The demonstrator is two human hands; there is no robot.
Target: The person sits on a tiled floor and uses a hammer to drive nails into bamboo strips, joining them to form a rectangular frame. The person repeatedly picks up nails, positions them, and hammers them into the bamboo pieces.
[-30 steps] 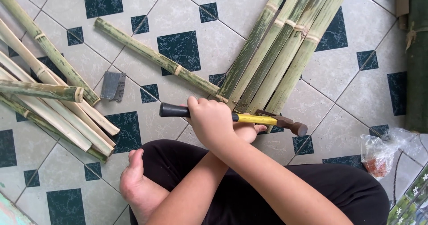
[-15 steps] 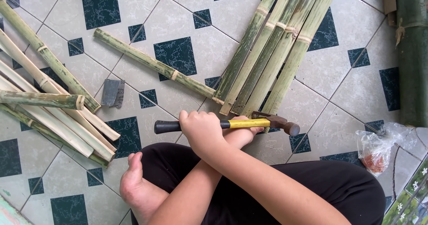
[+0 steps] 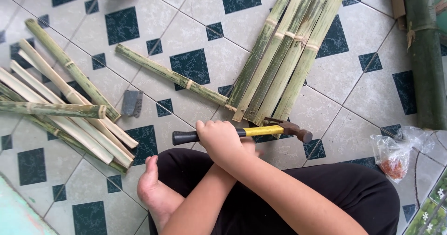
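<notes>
A crumpled clear plastic bag [image 3: 399, 152] with reddish-orange contents lies on the tiled floor [image 3: 354, 72], lower right of the frame.

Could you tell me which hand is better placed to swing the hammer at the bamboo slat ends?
Right, probably. The right hand is wrapped round the handle of the hammer, whose head lies beside the bamboo slats. The left hand is mostly hidden under the right wrist.
</notes>
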